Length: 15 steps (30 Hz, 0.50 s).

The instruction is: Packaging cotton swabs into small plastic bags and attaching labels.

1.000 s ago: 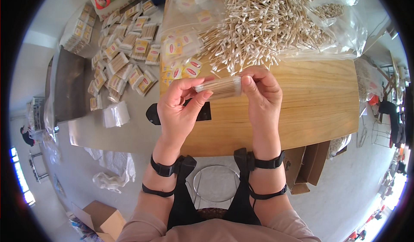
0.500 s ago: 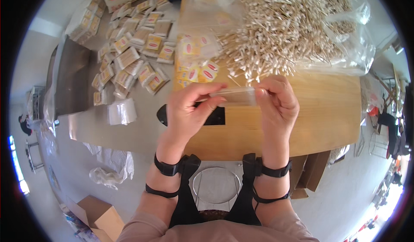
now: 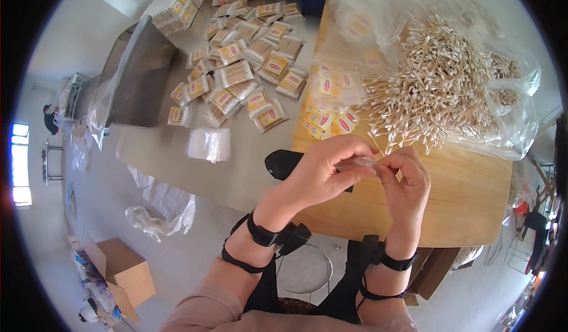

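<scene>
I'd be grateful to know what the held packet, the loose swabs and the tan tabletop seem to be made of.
Held packet: apparently clear plastic, glossy, judging by highlights. Loose swabs: probably wooden sticks, matte tan, with fluffy white cottony tips. Tan tabletop: wood or laminate, satin, showing grain.

Lighting is bright and diffuse. The left-hand window [image 3: 20, 157] is overexposed; the transparent bag [image 3: 523, 107] shows glare. The packet [image 3: 357, 163] in the hands [image 3: 319, 175] appears indistinct. The worktop [image 3: 251, 151] edge bows; black vignetting frames the view.
</scene>
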Tool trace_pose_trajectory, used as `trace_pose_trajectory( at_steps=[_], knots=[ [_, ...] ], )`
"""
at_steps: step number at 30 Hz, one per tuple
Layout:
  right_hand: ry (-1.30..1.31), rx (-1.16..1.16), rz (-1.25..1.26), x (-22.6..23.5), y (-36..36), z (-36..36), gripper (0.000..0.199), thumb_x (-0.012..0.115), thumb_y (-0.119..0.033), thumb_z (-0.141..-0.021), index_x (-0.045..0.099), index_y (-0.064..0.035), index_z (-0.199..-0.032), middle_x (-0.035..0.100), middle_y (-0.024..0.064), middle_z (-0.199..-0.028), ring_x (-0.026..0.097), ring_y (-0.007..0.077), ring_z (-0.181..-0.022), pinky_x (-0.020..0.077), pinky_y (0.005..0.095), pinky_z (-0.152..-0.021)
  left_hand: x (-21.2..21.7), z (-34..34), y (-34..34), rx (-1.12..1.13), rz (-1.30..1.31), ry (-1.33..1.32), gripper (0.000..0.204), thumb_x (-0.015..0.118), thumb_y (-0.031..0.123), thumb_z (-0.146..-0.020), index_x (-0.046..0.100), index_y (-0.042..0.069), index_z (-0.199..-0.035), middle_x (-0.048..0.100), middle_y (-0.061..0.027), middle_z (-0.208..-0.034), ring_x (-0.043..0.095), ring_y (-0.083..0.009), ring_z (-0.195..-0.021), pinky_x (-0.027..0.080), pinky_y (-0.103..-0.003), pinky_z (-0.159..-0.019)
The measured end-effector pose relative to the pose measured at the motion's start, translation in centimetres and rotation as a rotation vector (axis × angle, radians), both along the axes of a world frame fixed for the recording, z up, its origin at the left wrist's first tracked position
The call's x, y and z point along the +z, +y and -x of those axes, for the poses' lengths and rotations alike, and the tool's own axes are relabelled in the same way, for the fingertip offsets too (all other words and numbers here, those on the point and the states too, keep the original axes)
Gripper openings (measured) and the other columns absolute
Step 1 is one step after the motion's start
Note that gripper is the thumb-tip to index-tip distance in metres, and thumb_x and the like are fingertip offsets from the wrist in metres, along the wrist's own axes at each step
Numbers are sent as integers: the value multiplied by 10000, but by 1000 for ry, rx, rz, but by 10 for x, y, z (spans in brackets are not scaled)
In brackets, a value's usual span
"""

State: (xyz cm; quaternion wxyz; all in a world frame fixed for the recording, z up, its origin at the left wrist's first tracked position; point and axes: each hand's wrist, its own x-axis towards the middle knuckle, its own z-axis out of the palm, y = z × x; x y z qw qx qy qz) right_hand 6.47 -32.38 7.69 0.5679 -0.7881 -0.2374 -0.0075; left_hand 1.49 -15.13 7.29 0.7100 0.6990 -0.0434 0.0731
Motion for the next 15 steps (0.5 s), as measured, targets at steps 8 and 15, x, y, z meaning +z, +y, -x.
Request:
trace_pose_trajectory(
  at_steps=[8, 15],
  knots=[
    [-121, 14, 77, -3, 6, -1, 160, 778, -17, -732, 630, -17, -794, 570, 56, -755, 531, 199, -684, 436, 295, -607, -4, 0, 16, 31, -23, -30, 69, 701, 48, -879, 657, -4, -880, 710, -80, -946, 646, -106, -806, 517, -250, -690],
    [-9, 32, 85, -9, 11, 0, 175, 733, -49, -809, 568, 5, -789, 511, 57, -733, 480, 162, -650, 420, 272, -605, -27, -3, 37, 128, 434, 187, 155, 646, 168, -946, 691, 27, -900, 713, -97, -976, 655, -129, -865, 512, -267, -750]
  ],
)
